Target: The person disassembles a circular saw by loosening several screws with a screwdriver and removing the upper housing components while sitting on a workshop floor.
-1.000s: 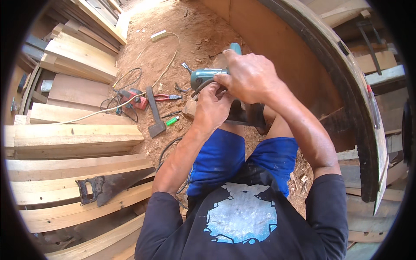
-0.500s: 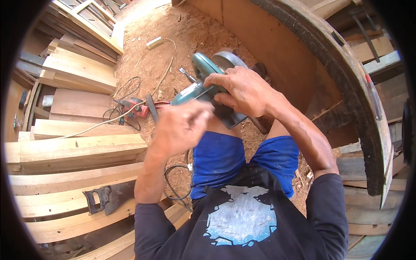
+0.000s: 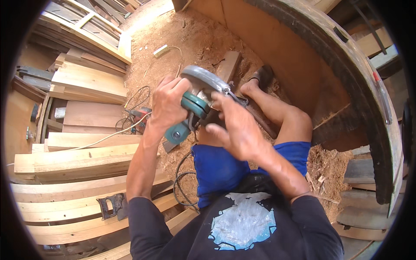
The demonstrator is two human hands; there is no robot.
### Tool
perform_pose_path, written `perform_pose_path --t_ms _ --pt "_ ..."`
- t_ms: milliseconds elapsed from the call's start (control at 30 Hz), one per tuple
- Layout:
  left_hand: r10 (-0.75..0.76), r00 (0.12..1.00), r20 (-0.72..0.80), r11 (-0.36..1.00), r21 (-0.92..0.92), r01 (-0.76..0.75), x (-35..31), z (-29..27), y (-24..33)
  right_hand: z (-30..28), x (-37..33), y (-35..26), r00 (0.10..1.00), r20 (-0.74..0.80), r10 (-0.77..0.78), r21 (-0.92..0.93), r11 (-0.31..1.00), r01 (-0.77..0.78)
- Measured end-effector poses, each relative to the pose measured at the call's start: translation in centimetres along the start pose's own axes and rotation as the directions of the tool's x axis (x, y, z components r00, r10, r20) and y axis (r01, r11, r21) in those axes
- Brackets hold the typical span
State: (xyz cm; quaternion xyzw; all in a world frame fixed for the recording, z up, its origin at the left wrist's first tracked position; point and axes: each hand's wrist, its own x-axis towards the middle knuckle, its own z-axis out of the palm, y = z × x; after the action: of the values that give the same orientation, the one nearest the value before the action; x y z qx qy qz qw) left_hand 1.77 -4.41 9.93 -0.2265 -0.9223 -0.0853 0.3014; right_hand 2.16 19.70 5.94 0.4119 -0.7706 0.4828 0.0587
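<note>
The work on the circular saw stands partway: the tool is lifted clear of the floor and turned up in front of the knees, but it does not rest on any timber, and no cut is in progress. Whether any adjustment on it is complete cannot be told, and what remains to be done on it does not show either. The left hand is closed around the upper teal part of the saw, carrying it on that side. The right hand is open, its fingers apart and blurred, just beside the inner side of the saw; whether a fingertip touches it is unclear. The saw hangs tilted above the left leg of the blue shorts. Its body is teal plastic with dark parts between, ending in a rounded housing at the lower left, and its curved grey guard faces up and away from the person, scuffed and dull. Pale metal shows beneath the guard, though the blade itself cannot be made out. Beyond the saw, a brown board lies on the floor.
</note>
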Motion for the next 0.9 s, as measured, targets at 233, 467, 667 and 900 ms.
perform_pose_path --t_ms 233,467,667,900 --pt "-0.091 0.989 -0.116 0.994 0.054 0.098 -1.1 -2.2 3.5 1.7 0.0 -1.9 0.999 -0.051 0.010 -0.363 0.931 -0.028" --pt "-0.249 0.914 -0.321 0.968 -0.046 0.248 -3.1 -1.8 6.7 -1.6 0.4 -2.9 0.996 0.035 -0.078 -0.272 0.958 0.084" --pt "-0.368 0.890 -0.269 0.926 -0.019 0.378 -4.5 -0.9 7.4 0.1 0.5 -1.3 0.992 0.056 -0.114 -0.227 0.966 0.124" --pt "-0.151 0.936 0.318 0.980 -0.074 0.184 -3.3 -4.2 5.9 0.9 -0.6 0.3 0.993 0.117 -0.032 -0.181 0.982 0.053"
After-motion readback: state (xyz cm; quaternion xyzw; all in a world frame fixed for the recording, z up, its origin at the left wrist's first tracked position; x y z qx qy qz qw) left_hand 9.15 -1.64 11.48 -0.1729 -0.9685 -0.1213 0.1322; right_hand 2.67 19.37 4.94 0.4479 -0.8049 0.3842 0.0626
